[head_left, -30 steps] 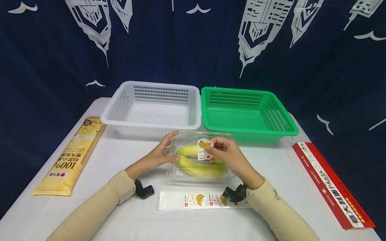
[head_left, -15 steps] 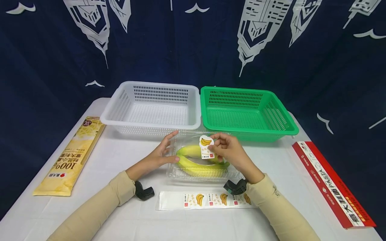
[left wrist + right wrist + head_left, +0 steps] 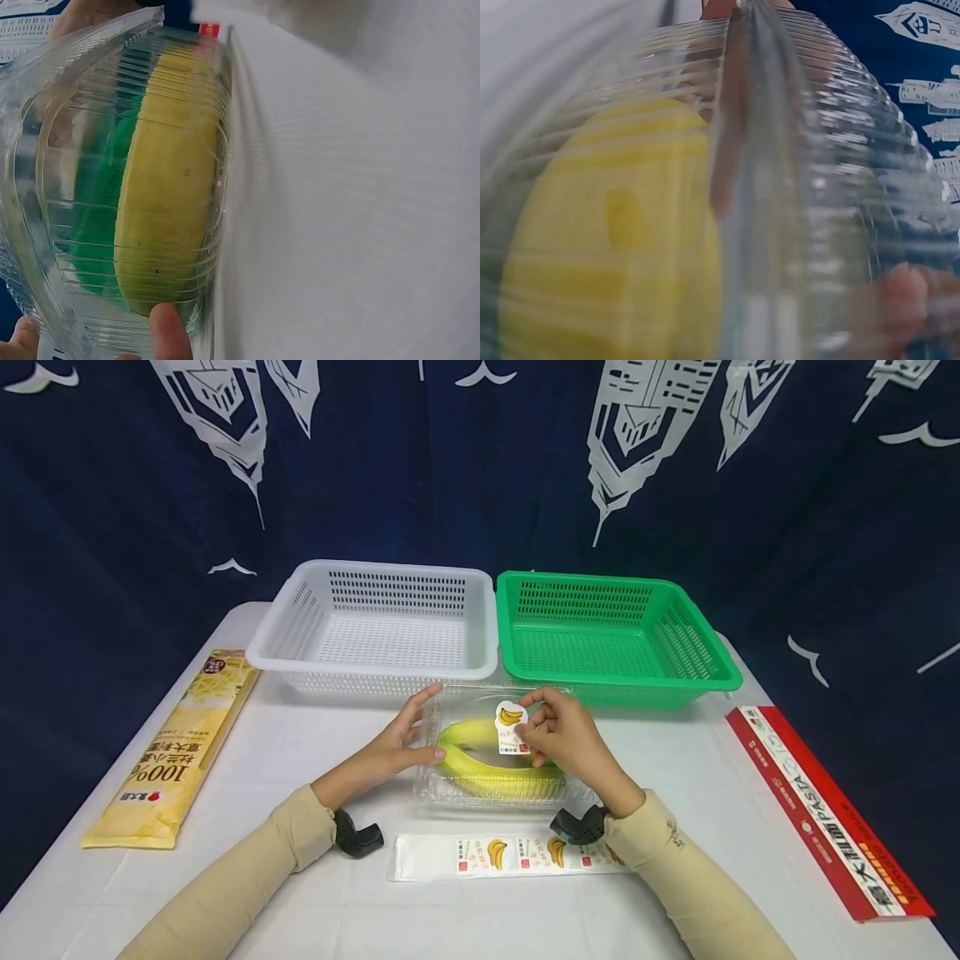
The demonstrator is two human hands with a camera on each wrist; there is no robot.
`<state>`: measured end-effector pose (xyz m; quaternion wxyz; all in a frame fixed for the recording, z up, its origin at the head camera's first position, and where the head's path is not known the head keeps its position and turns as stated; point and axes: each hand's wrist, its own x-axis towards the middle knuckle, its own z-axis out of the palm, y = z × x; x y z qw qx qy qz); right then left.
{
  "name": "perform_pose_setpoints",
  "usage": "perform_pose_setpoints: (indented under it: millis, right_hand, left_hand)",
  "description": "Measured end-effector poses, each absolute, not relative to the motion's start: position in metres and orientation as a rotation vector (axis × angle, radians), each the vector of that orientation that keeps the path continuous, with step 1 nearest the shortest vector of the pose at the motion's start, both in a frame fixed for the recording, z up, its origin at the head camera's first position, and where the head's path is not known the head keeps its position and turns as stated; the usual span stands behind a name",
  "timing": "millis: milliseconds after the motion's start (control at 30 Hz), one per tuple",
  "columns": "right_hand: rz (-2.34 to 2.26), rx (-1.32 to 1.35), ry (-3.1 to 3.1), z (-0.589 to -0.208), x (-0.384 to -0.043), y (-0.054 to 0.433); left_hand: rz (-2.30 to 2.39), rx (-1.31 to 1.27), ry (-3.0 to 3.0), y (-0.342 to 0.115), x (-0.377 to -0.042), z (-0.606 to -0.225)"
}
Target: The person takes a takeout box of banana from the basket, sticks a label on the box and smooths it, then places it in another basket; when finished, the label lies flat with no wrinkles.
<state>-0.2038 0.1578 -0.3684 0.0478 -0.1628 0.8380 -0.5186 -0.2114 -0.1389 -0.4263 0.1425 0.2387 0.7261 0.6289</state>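
Note:
A clear plastic clamshell box (image 3: 468, 697) holds yellow bananas (image 3: 498, 779) in the middle of the table. My left hand (image 3: 378, 762) rests against its left end, index finger stretched along the back corner. In the left wrist view the thumb (image 3: 169, 334) presses the ribbed wall beside the bananas. With its thumb and fingers my right hand (image 3: 566, 739) pinches the edge of a white banana label (image 3: 512, 727) over the lid. The right wrist view, blurred, shows the box's ribbed side with a banana (image 3: 607, 247) inside.
Behind the box stand a white basket (image 3: 375, 668) and a green basket (image 3: 622, 685). A strip of banana labels (image 3: 427, 858) lies in front, partly under the right wrist. A yellow pasta packet (image 3: 176, 743) lies left, a red pasta box (image 3: 825, 810) right.
The right hand shifted right with the label, then slightly back left, and the label turned more upright. The left hand stays at the box's end.

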Motion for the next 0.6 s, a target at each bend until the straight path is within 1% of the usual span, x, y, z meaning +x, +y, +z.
perform_pose_setpoints:
  millis: [333,600]
  right_hand:
    - [-1.476,-0.501,2.674,-0.3703,-0.204,0.1545]
    - [-1.489,-0.482,2.683,-0.3709,-0.2036,0.153]
  left_hand:
    - [1.811,0.692,2.108,-0.1376,-0.2104,-0.4243]
    - [1.818,0.705,2.102,-0.1375,-0.2112,-0.4257]
